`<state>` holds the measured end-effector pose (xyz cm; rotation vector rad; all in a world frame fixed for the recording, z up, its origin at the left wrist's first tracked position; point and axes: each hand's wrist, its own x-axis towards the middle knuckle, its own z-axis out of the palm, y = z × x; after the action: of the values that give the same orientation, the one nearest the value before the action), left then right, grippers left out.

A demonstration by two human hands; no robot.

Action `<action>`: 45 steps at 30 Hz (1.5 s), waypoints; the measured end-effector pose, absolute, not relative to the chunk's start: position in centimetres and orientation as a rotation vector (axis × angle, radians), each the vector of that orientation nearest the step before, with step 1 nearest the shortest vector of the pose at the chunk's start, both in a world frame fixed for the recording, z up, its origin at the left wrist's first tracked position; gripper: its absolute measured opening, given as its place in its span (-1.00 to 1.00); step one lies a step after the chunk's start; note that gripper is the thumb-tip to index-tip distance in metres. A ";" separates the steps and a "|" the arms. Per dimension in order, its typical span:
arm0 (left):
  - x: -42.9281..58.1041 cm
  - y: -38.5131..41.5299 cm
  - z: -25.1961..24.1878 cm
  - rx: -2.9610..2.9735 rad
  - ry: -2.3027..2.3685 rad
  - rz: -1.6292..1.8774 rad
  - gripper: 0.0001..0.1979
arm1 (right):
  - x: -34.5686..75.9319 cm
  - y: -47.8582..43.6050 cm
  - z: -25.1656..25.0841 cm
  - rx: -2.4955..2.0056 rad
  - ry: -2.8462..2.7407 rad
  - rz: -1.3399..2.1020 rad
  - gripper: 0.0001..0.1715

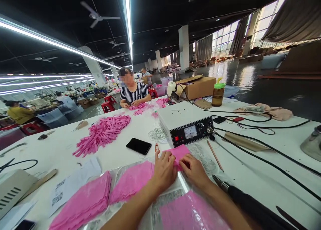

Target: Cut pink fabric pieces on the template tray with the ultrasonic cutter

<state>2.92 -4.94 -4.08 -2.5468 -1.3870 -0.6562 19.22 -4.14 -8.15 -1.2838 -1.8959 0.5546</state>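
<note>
Both of my hands are at a small pink fabric piece (pixel 181 151) in front of the white control box. My left hand (pixel 164 168) is closed at the left edge of this piece, its fingers bent. My right hand (pixel 194 169) pinches the piece's right side between thumb and fingertips. Left of my forearms lie a pink fabric stack (pixel 82 203) and another pink pile (pixel 134 181). Beneath my right forearm is a pink sheet under clear plastic (pixel 190 211). A small orange-handled tool (pixel 157 149) lies just beyond my left fingers.
The control box (pixel 184 123) with a dial stands ahead, its black cables running right. Nearby are a phone (pixel 138 146), pink strips (pixel 105 133), a pencil (pixel 215 155), a black-handled tool (pixel 250 200) and a bottle (pixel 218 94). A person in stripes (pixel 135 94) sits across the table.
</note>
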 end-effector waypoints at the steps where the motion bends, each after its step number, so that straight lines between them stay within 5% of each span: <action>1: 2.9 -4.7 -4.1 -2.542 -1.385 -0.664 -0.86 | 19.1 -4.1 -8.1 -1.291 -1.894 0.551 -0.75; 8: -0.4 -3.3 -3.1 -2.651 -1.371 -0.703 -0.72 | 19.0 -4.0 -8.1 -1.347 -1.896 0.563 -0.75; 21: -4.2 -2.3 -2.5 -2.991 -1.458 -0.466 -0.86 | 19.3 -4.6 -7.9 -1.347 -1.947 0.582 -0.78; 31: -4.3 -1.1 -1.5 -3.173 -1.507 -0.228 -0.76 | 19.1 -5.1 -7.1 -1.272 -1.961 0.611 -0.77; 45: -4.5 -1.7 0.0 -3.253 -1.669 -0.301 -0.76 | 19.3 -5.0 -7.7 -1.287 -1.943 0.596 -0.78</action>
<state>-4.48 -1.70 0.04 -3.2528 -1.6687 -0.3010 19.27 -4.99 -7.71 -1.2867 -1.9432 0.5957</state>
